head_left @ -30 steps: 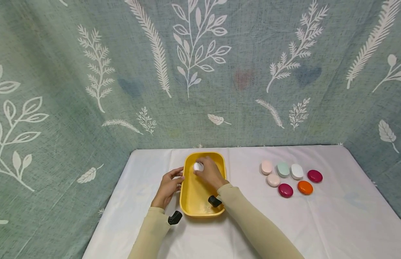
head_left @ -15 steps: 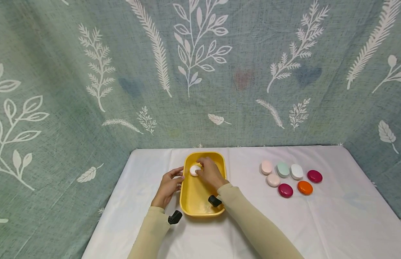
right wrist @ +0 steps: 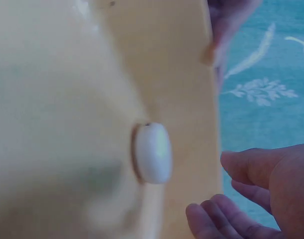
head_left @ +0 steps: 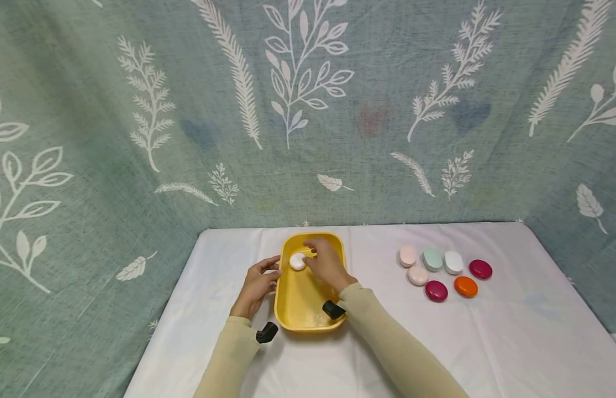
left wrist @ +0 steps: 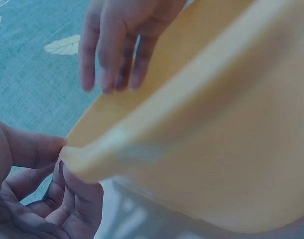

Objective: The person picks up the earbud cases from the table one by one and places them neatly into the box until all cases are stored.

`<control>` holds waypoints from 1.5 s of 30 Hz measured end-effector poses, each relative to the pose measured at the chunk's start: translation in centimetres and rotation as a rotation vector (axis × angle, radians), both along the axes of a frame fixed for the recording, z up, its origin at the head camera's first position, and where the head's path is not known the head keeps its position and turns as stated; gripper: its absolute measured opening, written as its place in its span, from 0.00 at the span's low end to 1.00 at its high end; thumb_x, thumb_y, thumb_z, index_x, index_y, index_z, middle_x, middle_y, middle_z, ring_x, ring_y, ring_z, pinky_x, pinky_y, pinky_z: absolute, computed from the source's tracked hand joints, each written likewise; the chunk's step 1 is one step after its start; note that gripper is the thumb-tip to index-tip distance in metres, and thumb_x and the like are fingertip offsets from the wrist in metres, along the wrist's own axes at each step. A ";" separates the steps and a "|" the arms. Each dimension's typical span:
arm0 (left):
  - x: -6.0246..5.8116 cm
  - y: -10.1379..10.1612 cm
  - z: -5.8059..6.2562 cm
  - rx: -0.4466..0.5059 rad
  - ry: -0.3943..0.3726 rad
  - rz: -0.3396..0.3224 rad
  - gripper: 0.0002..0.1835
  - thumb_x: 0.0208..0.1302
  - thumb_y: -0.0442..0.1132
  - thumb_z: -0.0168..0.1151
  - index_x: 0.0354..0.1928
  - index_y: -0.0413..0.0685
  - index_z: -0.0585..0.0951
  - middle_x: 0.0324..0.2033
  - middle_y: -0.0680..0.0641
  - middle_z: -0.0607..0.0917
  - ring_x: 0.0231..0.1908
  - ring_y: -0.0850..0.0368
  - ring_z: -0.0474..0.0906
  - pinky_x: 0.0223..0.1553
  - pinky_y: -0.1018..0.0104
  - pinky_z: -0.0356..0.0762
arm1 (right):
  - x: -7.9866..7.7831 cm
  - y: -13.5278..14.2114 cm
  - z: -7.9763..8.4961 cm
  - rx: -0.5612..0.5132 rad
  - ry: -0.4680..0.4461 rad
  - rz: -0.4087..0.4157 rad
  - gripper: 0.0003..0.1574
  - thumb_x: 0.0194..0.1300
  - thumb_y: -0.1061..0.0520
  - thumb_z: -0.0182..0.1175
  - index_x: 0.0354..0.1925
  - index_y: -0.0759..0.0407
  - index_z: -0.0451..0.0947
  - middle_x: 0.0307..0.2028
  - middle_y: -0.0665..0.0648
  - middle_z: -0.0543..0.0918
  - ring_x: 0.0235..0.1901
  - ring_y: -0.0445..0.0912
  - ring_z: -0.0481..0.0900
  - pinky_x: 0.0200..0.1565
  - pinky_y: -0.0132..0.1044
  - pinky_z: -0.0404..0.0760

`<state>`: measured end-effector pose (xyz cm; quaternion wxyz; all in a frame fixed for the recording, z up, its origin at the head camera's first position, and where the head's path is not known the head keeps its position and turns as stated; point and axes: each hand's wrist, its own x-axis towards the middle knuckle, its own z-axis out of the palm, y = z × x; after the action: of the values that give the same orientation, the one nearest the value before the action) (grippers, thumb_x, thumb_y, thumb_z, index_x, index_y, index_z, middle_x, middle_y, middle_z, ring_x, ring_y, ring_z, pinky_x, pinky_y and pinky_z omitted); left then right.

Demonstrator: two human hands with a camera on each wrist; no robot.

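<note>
A yellow tray [head_left: 310,298] with raised walls stands on the cloth-covered table. Inside it, by the left wall, lies a white rounded bar of soap [head_left: 298,261]. My left hand [head_left: 257,284] pinches the tray's left rim between thumb and fingers, plain in the left wrist view, where the rim [left wrist: 87,164] runs between them. Over the far part of the tray, my right hand [head_left: 327,265] is just right of the soap with its fingers spread and nothing between them. In the right wrist view a gap separates this hand [right wrist: 271,194] from the soap [right wrist: 153,153].
To the right, several bars lie grouped on the white cloth: pale pink [head_left: 407,256], mint [head_left: 432,259], white [head_left: 453,262], magenta [head_left: 480,269] and orange [head_left: 466,286] ones among them. A patterned green curtain [head_left: 308,166] hangs behind the table.
My right hand has let go of the white soap, which now lies slightly left and lower in the tray, and its fingers have drawn back to the right. The left hand keeps its place.
</note>
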<state>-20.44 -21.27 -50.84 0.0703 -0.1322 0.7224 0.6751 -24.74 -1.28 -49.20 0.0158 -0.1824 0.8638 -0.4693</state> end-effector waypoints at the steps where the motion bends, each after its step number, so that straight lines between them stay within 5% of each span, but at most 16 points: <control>1: 0.0 0.0 0.1 -0.001 0.003 -0.002 0.24 0.75 0.27 0.58 0.71 0.38 0.76 0.54 0.37 0.77 0.28 0.59 0.76 0.28 0.71 0.78 | 0.1 0.3 0.3 -0.010 0.006 -0.001 0.24 0.71 0.67 0.67 0.63 0.67 0.79 0.59 0.67 0.80 0.57 0.61 0.82 0.57 0.50 0.84; 15: 0.0 -0.2 0.0 -0.014 -0.005 0.015 0.25 0.75 0.27 0.59 0.72 0.40 0.77 0.55 0.37 0.77 0.30 0.59 0.77 0.28 0.70 0.78 | 1.2 5.7 2.5 -0.085 0.102 -0.115 0.24 0.68 0.68 0.70 0.61 0.67 0.81 0.55 0.68 0.81 0.54 0.62 0.82 0.55 0.50 0.86; 34: 0.2 -0.1 0.1 -0.015 -0.014 0.018 0.24 0.75 0.28 0.58 0.71 0.40 0.77 0.55 0.37 0.77 0.28 0.58 0.76 0.27 0.71 0.77 | 3.7 15.3 -0.8 -0.055 0.159 -0.264 0.24 0.64 0.73 0.70 0.58 0.75 0.80 0.53 0.74 0.81 0.52 0.68 0.83 0.53 0.56 0.86; 45: 0.2 0.1 0.2 -0.010 -0.007 0.009 0.24 0.75 0.27 0.59 0.71 0.40 0.77 0.53 0.39 0.77 0.28 0.59 0.75 0.27 0.71 0.77 | 5.8 19.3 -1.2 -0.001 0.121 -0.343 0.25 0.64 0.73 0.69 0.59 0.74 0.79 0.52 0.73 0.80 0.52 0.66 0.82 0.57 0.58 0.82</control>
<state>-20.27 -21.15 -50.60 0.0692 -0.1382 0.7248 0.6714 -18.95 18.04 -50.43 -0.1166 -0.0603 0.8815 -0.4536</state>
